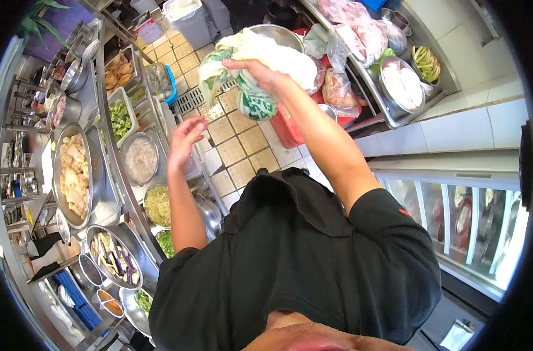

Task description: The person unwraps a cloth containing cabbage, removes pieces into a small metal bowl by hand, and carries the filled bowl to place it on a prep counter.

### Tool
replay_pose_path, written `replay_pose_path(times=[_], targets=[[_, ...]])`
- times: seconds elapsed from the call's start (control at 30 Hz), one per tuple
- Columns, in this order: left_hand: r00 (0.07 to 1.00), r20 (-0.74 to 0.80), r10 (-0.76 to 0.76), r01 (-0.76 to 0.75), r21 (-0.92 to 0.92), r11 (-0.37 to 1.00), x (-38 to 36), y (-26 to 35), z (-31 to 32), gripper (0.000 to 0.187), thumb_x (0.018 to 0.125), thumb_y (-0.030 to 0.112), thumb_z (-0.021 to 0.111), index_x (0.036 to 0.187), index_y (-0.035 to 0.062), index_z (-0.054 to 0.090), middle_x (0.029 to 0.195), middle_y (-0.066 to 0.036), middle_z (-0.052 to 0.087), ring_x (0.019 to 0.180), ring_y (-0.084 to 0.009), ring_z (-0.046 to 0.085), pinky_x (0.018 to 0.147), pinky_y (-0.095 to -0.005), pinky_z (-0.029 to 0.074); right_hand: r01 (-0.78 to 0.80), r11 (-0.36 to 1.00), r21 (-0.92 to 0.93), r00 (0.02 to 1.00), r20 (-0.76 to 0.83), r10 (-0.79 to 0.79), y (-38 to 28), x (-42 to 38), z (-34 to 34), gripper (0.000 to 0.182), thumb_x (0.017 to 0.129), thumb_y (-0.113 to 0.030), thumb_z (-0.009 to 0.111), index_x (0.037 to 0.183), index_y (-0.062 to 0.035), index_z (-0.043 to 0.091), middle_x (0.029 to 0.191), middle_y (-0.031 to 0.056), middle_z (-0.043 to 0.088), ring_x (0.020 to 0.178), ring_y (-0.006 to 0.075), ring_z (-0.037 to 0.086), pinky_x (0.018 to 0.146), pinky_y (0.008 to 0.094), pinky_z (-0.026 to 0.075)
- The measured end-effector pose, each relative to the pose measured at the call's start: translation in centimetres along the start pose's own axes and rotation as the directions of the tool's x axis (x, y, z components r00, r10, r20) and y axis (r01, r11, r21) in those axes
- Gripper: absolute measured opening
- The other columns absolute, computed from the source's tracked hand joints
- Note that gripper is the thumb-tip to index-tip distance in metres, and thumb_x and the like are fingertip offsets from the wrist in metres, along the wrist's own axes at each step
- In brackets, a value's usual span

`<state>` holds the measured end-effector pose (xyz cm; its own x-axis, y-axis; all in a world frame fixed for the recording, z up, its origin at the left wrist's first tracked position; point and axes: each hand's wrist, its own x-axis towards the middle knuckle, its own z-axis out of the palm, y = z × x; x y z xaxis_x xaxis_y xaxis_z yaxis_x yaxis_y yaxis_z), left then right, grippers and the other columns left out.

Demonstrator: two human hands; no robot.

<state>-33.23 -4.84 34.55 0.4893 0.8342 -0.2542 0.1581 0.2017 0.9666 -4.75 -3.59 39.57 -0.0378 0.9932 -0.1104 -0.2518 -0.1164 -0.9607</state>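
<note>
In the upper middle of the head view, my right hand (256,75) grips a pale plastic bag with green print (278,55). The bag bulges beyond my hand, and its contents cannot be made out. A green-printed fold of it (257,104) hangs below my wrist. My left hand (187,139) is raised to the left of the bag, its fingers apart and holding nothing. The nearest thing to it is a steel bowl of pale, translucent food (142,159) on the left counter.
On the left stand a large bowl of pale meat pieces (74,175), a bowl of cut eggplant (111,257) and a tray of green vegetables (120,120). Beneath the bag is a red crate (287,130). A steel sink (436,96) lies right; a glass-fronted fridge (453,216) stands below it.
</note>
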Motion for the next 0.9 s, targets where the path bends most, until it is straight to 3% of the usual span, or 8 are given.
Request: replay_pose_path(times=[0.17,0.33,0.43,0.5,0.63,0.73,0.8,0.9], targets=[[0.950,0.048,0.310,-0.310,0.006,0.951,0.8,3.6,5.7,0.044,0.094,0.033,0.060,0.123,0.0004,0.060,0.118,-0.010,0.064,0.113,-0.0186,0.056,0.097,-0.0328,0.043,-0.109,0.994,-0.003,0.979,0.173,0.108,-0.7,-2.4,0.3,0.044,0.085,-0.025,0.071,0.122,-0.0015,0.062,0.120,0.0060,0.064,0.111,0.0149,0.056,0.099,0.0298,0.041],[0.936,0.075,0.345,-0.346,0.007,0.938,4.2,2.8,7.8,0.082,0.081,0.049,0.073,0.139,-0.0010,0.042,0.135,-0.009,0.048,0.118,-0.0166,0.048,0.098,-0.0330,0.041,0.055,0.972,-0.227,0.959,0.283,0.012,-1.8,-3.2,-0.1,0.051,0.088,-0.037,0.068,0.123,-0.0004,0.061,0.123,0.0077,0.064,0.112,0.0152,0.056,0.101,0.0285,0.039],[0.965,0.181,0.192,-0.194,-0.009,0.981,4.5,4.6,10.8,0.076,0.080,0.043,0.076,0.135,-0.0004,0.047,0.127,-0.008,0.054,0.112,-0.0155,0.051,0.095,-0.0323,0.043,0.111,0.911,-0.398,0.961,0.276,0.004,-1.7,-3.9,-0.2,0.055,0.086,-0.043,0.068,0.122,-0.0027,0.063,0.121,0.0080,0.065,0.110,0.0165,0.058,0.097,0.0305,0.042],[0.971,0.231,-0.052,0.043,0.042,0.998,4.0,6.6,12.0,0.061,0.080,0.031,0.077,0.126,-0.0015,0.054,0.116,-0.008,0.061,0.108,-0.0161,0.055,0.096,-0.0312,0.042,0.263,0.796,-0.546,0.930,0.364,-0.057,-1.9,-2.9,-0.8,0.055,0.084,-0.045,0.069,0.120,-0.0038,0.064,0.121,0.0084,0.065,0.108,0.0183,0.059,0.096,0.0316,0.043],[0.983,0.140,0.119,-0.099,-0.147,0.984,8.0,-2.4,9.9,0.044,0.085,0.018,0.068,0.121,-0.0033,0.057,0.117,-0.009,0.061,0.109,-0.0186,0.057,0.097,-0.0322,0.042,0.548,0.284,-0.787,0.834,0.484,-0.267,-3.5,-3.9,1.8,0.055,0.082,-0.054,0.066,0.116,-0.0101,0.067,0.114,0.0084,0.067,0.101,0.0247,0.061,0.090,0.0325,0.046],[0.993,0.042,0.109,-0.062,-0.600,0.798,8.8,-6.2,10.4,0.038,0.087,0.015,0.060,0.121,-0.0032,0.057,0.122,-0.009,0.059,0.112,-0.0211,0.056,0.098,-0.0340,0.043,0.457,0.414,-0.787,0.889,0.422,-0.177,-1.9,-3.9,1.7,0.060,0.078,-0.060,0.066,0.116,-0.0128,0.067,0.116,0.0072,0.067,0.101,0.0274,0.061,0.090,0.0342,0.046],[0.982,0.033,0.187,-0.123,-0.641,0.758,8.2,-7.2,10.7,0.037,0.088,0.014,0.057,0.121,-0.0029,0.057,0.124,-0.009,0.058,0.113,-0.0229,0.055,0.099,-0.0359,0.043,0.386,0.496,-0.778,0.916,0.386,-0.107,0.5,-4.0,0.5,0.064,0.076,-0.060,0.068,0.118,-0.0114,0.066,0.119,0.0085,0.065,0.105,0.0273,0.060,0.093,0.0351,0.045],[0.994,-0.108,-0.020,-0.061,-0.690,0.721,6.9,-6.1,12.3,0.039,0.090,0.019,0.050,0.122,-0.0015,0.056,0.125,-0.012,0.059,0.116,-0.0281,0.055,0.101,-0.0399,0.043,0.253,0.642,-0.724,0.953,0.300,-0.037,6.7,-4.7,-1.7,0.067,0.076,-0.056,0.070,0.123,-0.0092,0.063,0.122,0.0114,0.063,0.110,0.0263,0.058,0.096,0.0356,0.044]])
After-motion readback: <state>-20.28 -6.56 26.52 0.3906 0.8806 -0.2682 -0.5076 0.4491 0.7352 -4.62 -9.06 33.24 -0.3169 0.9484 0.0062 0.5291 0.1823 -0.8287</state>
